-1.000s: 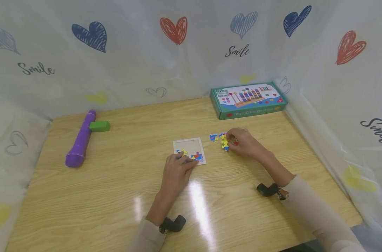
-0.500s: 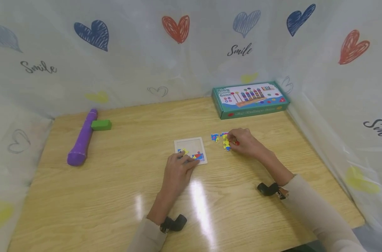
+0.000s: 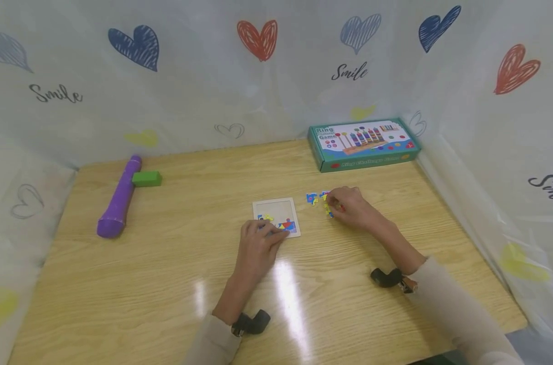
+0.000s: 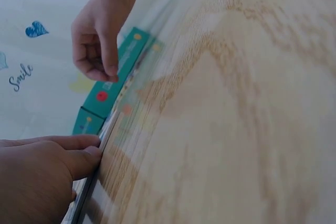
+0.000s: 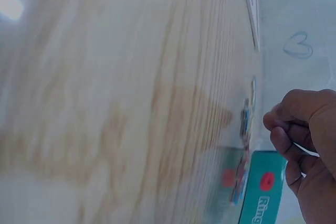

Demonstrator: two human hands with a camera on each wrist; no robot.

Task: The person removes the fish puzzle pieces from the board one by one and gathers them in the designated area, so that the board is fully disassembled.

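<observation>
My left hand (image 3: 256,248) rests on the near edge of a square puzzle tray (image 3: 296,218), covering its lower left part. Its fingers lie fairly straight on the rim, as the left hand (image 4: 42,174) shows in the left wrist view. Blue, red and yellow jigsaw pieces (image 3: 286,226) lie along the tray's near side. My right hand (image 3: 351,207) is over the loose jigsaw pieces (image 3: 311,198) to the right of the tray, covering some. In the right wrist view my right hand (image 5: 310,135) has curled fingers and thumb and index fingertips together; no piece shows between them.
A green Ring Challenge Game box (image 3: 364,145) stands at the back right against the patterned sheet (image 3: 285,86). To the left lie a purple toy microphone (image 3: 119,198) and a green block (image 3: 146,178) touching it. The wooden table (image 3: 167,284) reflects light in front.
The right hand has shifted slightly left over the loose pieces and covers more of the yellow one. The left hand stays on the tray. The head view has moved a little.
</observation>
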